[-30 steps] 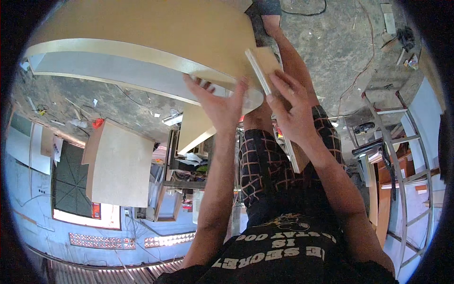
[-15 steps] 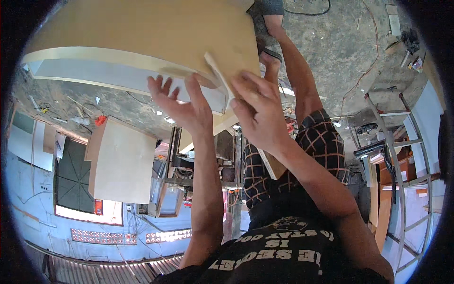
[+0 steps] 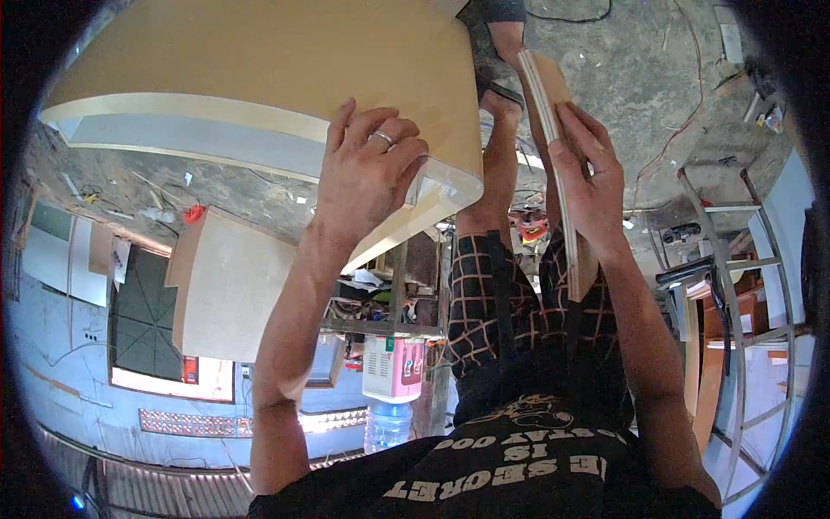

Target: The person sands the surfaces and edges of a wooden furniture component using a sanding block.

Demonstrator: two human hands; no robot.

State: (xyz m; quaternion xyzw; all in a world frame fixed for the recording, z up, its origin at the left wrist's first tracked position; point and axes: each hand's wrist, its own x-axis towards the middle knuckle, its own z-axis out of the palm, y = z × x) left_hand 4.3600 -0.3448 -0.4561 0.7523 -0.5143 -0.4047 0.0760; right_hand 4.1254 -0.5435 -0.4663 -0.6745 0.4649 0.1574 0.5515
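Note:
My left hand (image 3: 372, 169), with a ring on one finger, has its back toward me. Its bent, slightly spread fingers rest at the edge of a large tan panel piece (image 3: 259, 52), near the rounded corner; its fingertips are partly hidden. A pale band runs along the front edge of this piece, with a whitish recess below. My right hand (image 3: 592, 177) grips a narrow plywood board (image 3: 543, 95) with layered edges. The board stands lengthwise over my right leg, apart from the panel piece, thumb on its near face and fingers around the far side.
A metal ladder (image 3: 735, 268) stands at the right near leaning boards. A pale panel (image 3: 233, 285) stands at the left. Behind my left arm are a cluttered metal frame (image 3: 389, 327) and a pink-and-white water dispenser (image 3: 393, 372). Cords and scraps lie on the concrete floor (image 3: 640, 86).
My right hand has carried the plywood board to the right, away from the panel piece. My left hand, raised with spread fingers before, has turned over and come down onto the panel's edge.

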